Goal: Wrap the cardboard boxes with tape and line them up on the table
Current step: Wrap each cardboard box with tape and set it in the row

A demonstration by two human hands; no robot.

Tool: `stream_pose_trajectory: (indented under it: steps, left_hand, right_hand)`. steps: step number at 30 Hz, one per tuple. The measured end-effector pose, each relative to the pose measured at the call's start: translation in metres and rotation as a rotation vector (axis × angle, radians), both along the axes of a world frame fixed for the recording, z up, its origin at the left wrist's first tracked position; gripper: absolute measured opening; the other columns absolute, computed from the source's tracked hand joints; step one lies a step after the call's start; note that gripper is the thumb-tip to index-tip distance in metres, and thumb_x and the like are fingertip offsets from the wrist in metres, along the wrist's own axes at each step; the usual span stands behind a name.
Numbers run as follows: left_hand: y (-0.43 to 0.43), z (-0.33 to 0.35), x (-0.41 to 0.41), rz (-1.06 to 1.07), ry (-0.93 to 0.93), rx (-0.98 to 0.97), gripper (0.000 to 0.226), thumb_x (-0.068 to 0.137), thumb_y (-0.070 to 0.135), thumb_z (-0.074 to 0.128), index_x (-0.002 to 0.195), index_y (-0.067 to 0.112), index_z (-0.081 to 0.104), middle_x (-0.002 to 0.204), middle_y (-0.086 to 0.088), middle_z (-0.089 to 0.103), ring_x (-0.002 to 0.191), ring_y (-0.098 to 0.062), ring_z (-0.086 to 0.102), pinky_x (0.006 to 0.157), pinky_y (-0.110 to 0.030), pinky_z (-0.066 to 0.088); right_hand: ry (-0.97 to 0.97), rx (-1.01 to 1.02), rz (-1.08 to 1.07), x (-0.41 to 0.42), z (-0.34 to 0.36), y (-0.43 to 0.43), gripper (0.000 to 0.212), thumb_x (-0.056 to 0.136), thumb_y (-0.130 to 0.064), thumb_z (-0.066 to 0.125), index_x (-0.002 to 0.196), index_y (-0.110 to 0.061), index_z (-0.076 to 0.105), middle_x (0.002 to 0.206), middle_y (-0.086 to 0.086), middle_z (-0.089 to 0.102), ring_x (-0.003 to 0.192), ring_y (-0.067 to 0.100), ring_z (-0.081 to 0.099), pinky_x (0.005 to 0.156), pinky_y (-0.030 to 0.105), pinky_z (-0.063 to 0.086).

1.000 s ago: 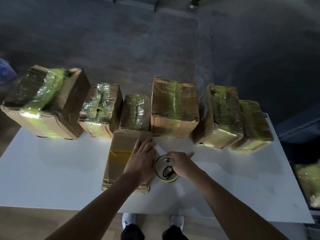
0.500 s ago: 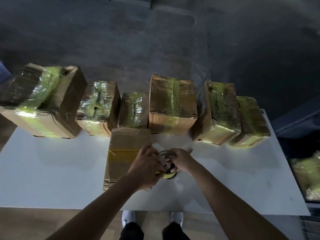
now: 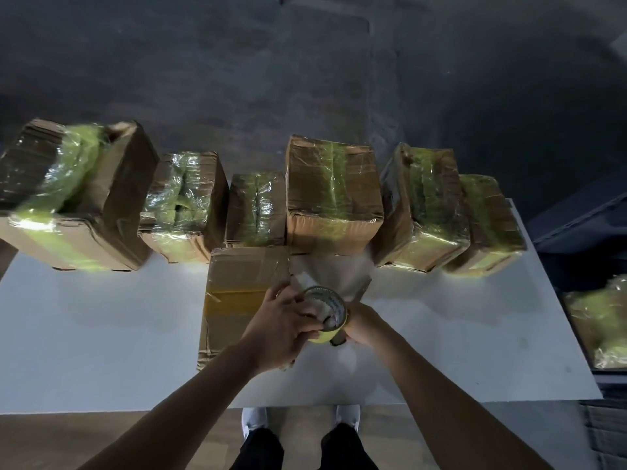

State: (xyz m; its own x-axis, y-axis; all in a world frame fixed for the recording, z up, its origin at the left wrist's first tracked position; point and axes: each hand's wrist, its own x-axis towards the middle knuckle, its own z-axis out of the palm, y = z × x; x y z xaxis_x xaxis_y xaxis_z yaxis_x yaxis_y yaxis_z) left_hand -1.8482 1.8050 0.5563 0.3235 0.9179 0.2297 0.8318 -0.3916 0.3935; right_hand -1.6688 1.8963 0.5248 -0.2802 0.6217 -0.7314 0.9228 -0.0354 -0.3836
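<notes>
Brown cardboard with only one yellow band across it marks the unwrapped box (image 3: 237,290), which is set on the white desk (image 3: 101,334) just in front of the row. Six wrapped boxes (image 3: 334,198), covered in shiny greenish-yellow tape, are lined up side by side along the far edge of the desk.

The tape roll (image 3: 330,305) is held between both hands, a little above the desk and just to the right of the unwrapped box. The left hand (image 3: 281,329) is curled on the left side of the roll, with its fingers laid on the rim, and it partly covers the near right corner of the box. The right hand (image 3: 364,325) grips the roll from the right side. A pale strip is seen just beyond the roll, beside the right edge of the box. It cannot be told whether this is the free end of the tape.

The long axis of the box runs from near to far, and the box lies to the left of the roll. The left hand is the nearer one to it. It is judged that the tape end must be freed and then carried leftward onto the box, across its short side.
</notes>
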Motion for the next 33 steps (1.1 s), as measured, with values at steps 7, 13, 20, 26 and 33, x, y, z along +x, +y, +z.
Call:
stream_pose_trajectory:
  steps: [7, 13, 20, 26, 33]
  left_hand:
    - [0.0, 0.001, -0.002, -0.03, -0.015, -0.004, 0.014, 0.074, 0.024, 0.077, 0.083, 0.034, 0.076, 0.084, 0.02, 0.068, 0.083, -0.014, 0.051, 0.087, -0.03, 0.031]
    - [0.0, 0.004, -0.002, -0.067, -0.033, -0.023, 0.015, 0.072, 0.022, 0.082, 0.083, 0.032, 0.078, 0.082, 0.017, 0.071, 0.08, -0.014, 0.065, 0.094, -0.038, 0.043]
    - [-0.001, 0.001, -0.004, -0.077, -0.042, 0.001, 0.022, 0.068, 0.014, 0.083, 0.085, 0.027, 0.078, 0.085, 0.013, 0.073, 0.078, -0.015, 0.068, 0.096, -0.041, 0.044]
    - [0.005, 0.0, -0.003, -0.093, -0.041, -0.013, 0.015, 0.072, 0.018, 0.083, 0.083, 0.027, 0.078, 0.083, 0.012, 0.075, 0.075, -0.011, 0.07, 0.1, -0.042, 0.045]
    - [0.003, 0.001, 0.002, -0.13, 0.155, -0.098, 0.014, 0.087, 0.028, 0.061, 0.081, 0.027, 0.073, 0.082, 0.011, 0.073, 0.078, -0.012, 0.068, 0.115, -0.04, 0.029]
  right_hand:
    - [-0.269, 0.306, 0.236, 0.012, -0.006, -0.015, 0.032, 0.097, -0.019, 0.049, 0.129, -0.018, 0.05, 0.121, 0.013, 0.05, 0.108, 0.031, 0.056, 0.087, 0.032, 0.046]
    - [-0.351, 0.333, 0.062, 0.019, -0.009, -0.017, 0.054, 0.096, -0.021, 0.054, 0.143, -0.015, 0.028, 0.128, 0.014, 0.046, 0.114, 0.029, 0.055, 0.089, 0.035, 0.048]
    - [-0.335, 0.275, 0.171, 0.021, 0.002, 0.003, 0.025, 0.096, -0.015, 0.051, 0.118, -0.004, 0.053, 0.116, 0.014, 0.062, 0.107, 0.029, 0.059, 0.077, 0.03, 0.043]
    - [-0.238, 0.136, 0.275, 0.02, 0.06, 0.044, 0.022, 0.082, -0.004, 0.057, 0.099, -0.001, 0.072, 0.093, 0.016, 0.072, 0.086, 0.031, 0.069, 0.069, 0.035, 0.055]
    - [-0.292, 0.219, 0.485, 0.008, 0.109, 0.072, 0.025, 0.087, -0.028, 0.06, 0.071, -0.009, 0.063, 0.069, 0.005, 0.058, 0.065, 0.021, 0.054, 0.053, 0.028, 0.034]
